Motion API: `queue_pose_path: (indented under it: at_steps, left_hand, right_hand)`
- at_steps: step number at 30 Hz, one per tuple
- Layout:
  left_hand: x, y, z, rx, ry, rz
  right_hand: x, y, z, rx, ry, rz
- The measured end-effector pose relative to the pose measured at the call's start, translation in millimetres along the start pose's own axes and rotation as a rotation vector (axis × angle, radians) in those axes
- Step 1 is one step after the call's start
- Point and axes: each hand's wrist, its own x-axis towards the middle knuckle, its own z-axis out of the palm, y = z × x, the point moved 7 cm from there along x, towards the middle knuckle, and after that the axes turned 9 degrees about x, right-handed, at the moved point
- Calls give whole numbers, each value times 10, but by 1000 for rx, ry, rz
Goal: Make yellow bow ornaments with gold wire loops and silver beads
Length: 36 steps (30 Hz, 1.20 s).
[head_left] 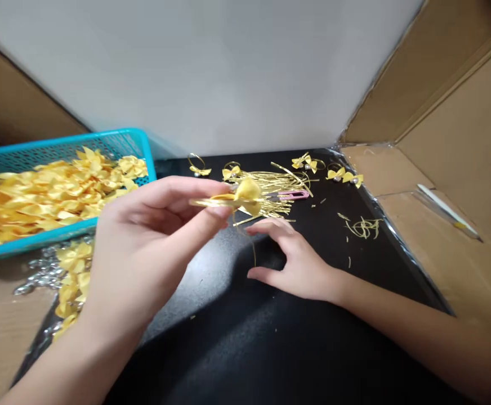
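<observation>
My left hand (144, 236) is closed in a pinch on a yellow ribbon bow (249, 194), held up above the black work surface. A gold loop, partly hidden by the fingers, sits at the bow's left side. From beneath the bow hangs a thin gold twist tie (254, 253). Close to that tie, my right hand (298, 261) is open, its thumb and index finger apart. Behind both hands lies a pile of gold twist ties (277, 183), with a pink-handled tool (294, 194) on it.
At left stands a blue basket (146, 152) full of yellow bows (59, 191). More bows (74, 281) and silvery beads (45, 270) lie below it. Finished-looking bow rings (344, 176) rest at the back. Tie scraps (364, 228) and a white pen-like tool (446, 208) are at right, beside cardboard walls.
</observation>
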Motion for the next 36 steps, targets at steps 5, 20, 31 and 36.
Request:
queue_pose_path:
  at_steps: [5, 20, 31, 36]
  left_hand:
    - [216, 723, -104, 165, 77, 254]
    - [820, 291, 66, -61, 142, -3]
    - [942, -674, 71, -225, 51, -303]
    - [926, -929, 14, -224, 64, -371]
  right_hand:
    - [-1, -96, -195, 383, 246, 115]
    - [1014, -201, -917, 1645, 628, 142]
    - [765, -57, -1165, 1435, 712, 51]
    - [689, -15, -1156, 1323, 719, 77]
